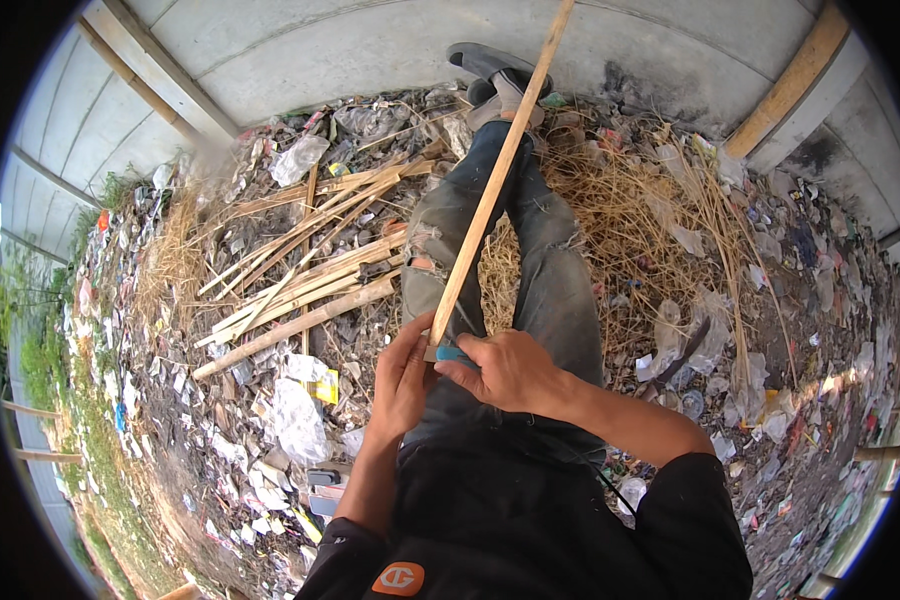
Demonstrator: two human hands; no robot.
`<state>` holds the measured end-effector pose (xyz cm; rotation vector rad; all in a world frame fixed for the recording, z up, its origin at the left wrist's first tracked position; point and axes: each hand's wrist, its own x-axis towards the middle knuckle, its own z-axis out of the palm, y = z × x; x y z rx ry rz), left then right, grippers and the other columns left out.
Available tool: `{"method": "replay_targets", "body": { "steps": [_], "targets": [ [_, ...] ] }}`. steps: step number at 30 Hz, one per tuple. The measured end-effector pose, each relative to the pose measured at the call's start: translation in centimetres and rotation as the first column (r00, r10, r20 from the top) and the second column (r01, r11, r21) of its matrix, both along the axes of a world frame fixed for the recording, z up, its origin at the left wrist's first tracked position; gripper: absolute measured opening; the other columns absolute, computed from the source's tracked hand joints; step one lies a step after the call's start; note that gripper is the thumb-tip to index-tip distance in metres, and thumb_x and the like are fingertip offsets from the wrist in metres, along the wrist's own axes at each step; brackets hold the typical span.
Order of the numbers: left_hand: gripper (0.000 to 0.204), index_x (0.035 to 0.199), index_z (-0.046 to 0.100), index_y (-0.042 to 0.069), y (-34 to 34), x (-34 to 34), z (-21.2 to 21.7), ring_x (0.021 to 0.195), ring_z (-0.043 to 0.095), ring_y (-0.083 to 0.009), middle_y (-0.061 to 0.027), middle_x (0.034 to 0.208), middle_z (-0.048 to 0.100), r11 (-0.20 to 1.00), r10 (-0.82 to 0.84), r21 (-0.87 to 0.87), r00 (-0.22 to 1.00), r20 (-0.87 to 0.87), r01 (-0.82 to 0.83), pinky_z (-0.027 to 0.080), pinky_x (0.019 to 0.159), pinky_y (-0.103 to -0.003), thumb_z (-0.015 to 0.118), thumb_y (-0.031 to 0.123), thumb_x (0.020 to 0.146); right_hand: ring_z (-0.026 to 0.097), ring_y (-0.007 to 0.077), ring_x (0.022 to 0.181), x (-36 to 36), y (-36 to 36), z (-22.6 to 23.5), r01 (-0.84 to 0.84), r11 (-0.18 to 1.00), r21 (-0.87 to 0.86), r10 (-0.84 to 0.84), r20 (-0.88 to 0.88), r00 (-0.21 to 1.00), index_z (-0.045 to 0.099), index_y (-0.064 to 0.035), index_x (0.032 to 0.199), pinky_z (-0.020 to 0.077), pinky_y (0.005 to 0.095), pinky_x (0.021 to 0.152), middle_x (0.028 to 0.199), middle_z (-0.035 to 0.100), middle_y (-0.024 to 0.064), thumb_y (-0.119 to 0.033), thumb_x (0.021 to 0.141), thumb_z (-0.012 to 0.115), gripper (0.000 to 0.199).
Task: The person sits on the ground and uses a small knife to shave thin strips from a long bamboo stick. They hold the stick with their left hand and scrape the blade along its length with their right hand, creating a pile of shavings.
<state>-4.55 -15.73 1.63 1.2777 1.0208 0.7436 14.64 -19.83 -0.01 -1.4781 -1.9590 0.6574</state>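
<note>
Right now, from the head camera, the person sits on the ground with legs stretched out toward a concrete wall [390,40], and a long bamboo strip [495,175] runs from the lap up past the shoes. The left hand [402,380] wraps its fingers around the strip's near end, closed firm on it. The right hand [510,370] is curled tight on a blue-handled tool [453,353], pressed against that same near end; the blade itself is hidden, so I cannot tell its angle. This looks like the shaving or splitting step, just begun at the butt. The next move, I judge, calls for a steady push along the grain with the left hand bracing. Just beside the left leg lies a pile of split bamboo [300,275]; dry straw [620,200] and plastic litter [295,420] surround both legs.
</note>
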Motion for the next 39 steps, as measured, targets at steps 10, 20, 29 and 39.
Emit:
{"method": "replay_targets", "body": {
  "steps": [10,20,29,39],
  "targets": [
    [0.038,0.148,0.055,0.001,2.9,-0.2,-0.2,0.059,0.039,-0.0031,0.0057,0.072,0.047,0.996,-0.087,0.010,0.996,0.021,0.087,0.033,0.053,-0.021,0.041,0.016,0.116,0.069,0.0339,0.055,0.3,2.9,-1.2,0.071,0.947,0.313,-0.117,0.128,0.985,0.063,-0.0049,0.085,0.0537,0.0442,0.049,0.060,0.065,0.0137,-0.056,0.103,0.060,0.055],
    [0.037,0.144,0.059,0.005,-2.3,-6.8,-1.7,0.059,0.046,-0.0026,0.0044,0.076,0.057,0.903,-0.169,-0.397,0.985,0.028,0.167,0.032,0.053,-0.019,0.047,0.022,0.113,0.039,0.0148,0.052,19.1,8.4,3.2,0.747,0.645,0.157,-0.725,-0.182,0.664,0.062,0.0029,0.079,0.0321,0.0394,0.052,0.056,0.042,0.0045,-0.052,0.112,0.046,0.066],
    [0.048,0.159,0.043,0.004,2.8,-0.9,0.3,0.052,0.040,-0.0062,-0.0042,0.081,0.058,0.987,-0.085,-0.114,0.972,0.217,0.112,0.032,0.048,-0.022,0.043,0.021,0.114,0.065,0.0358,0.056,5.7,3.9,3.3,0.268,0.960,0.076,-0.247,-0.210,0.946,0.059,-0.0025,0.079,0.0460,0.0449,0.053,0.060,0.060,0.0163,-0.054,0.105,0.056,0.058],
    [0.046,0.158,0.044,0.002,2.4,0.4,0.8,0.059,0.038,-0.0032,0.0028,0.079,0.052,0.976,-0.137,-0.138,0.969,0.204,0.167,0.032,0.053,-0.021,0.044,0.015,0.114,0.068,0.0385,0.059,1.9,2.9,1.2,0.073,0.972,0.224,-0.081,0.031,0.996,0.062,-0.0027,0.086,0.0517,0.0466,0.052,0.063,0.065,0.0160,-0.051,0.106,0.057,0.053]
  ]
}}
